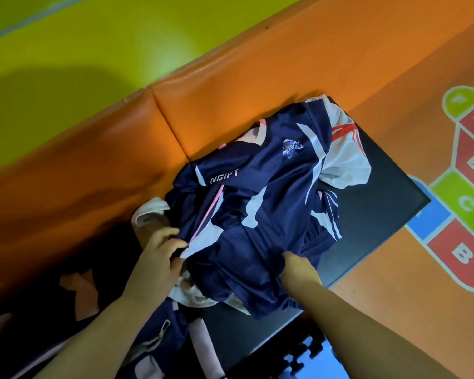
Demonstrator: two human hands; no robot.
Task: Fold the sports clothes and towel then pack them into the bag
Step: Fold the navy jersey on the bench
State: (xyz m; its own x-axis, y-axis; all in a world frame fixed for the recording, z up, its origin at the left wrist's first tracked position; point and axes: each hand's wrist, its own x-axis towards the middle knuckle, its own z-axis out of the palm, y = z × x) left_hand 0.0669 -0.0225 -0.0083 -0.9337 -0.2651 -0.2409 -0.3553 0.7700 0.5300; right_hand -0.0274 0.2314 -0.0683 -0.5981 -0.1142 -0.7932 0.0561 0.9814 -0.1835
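Observation:
A navy sports jersey [257,192] with white and pink panels lies crumpled on a black mat [381,198]. My left hand [159,258] pinches its near left edge. My right hand [298,269] grips the near right part of the navy fabric. Under the jersey at the far right lies a white garment [345,160] with red stripes. A pale towel [148,214] pokes out at the left and below the jersey. A navy bag [159,335] with pale straps and a buckle sits at the bottom left, partly behind my left forearm.
An orange padded wall [230,86] rises just behind the pile, with green padding [80,50] above it. To the right is orange floor [408,269] with a lettered hopscotch pattern [471,187]. Dark interlocking tiles [307,359] lie at the bottom.

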